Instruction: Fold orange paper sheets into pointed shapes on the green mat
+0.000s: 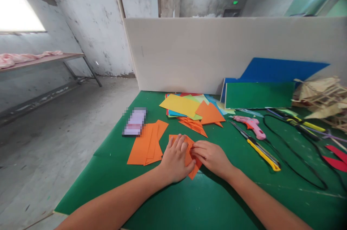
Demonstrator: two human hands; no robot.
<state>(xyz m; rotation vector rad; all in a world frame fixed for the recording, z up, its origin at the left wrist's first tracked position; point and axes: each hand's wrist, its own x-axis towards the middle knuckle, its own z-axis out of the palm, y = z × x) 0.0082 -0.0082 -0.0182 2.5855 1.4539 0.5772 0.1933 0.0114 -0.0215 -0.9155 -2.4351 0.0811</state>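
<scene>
Hands [175, 162] [214, 157], 2, touch apparently 1 orange sheet [188, 156].

The left grip [176, 159] and right grip [213, 157] cover much of the orange sheet [189, 155], and whether the right one pinches it cannot be told. By the table's [168, 208] left edge, the phone [135, 121] is blurred into blocks. Toward the far edge, a yellow sheet [180, 105] partly hides coloured papers [173, 113], and a green board [260, 94] masks a blue board's [282, 70] lower part. Rightward, red pieces [336, 163] are cut off.
</scene>
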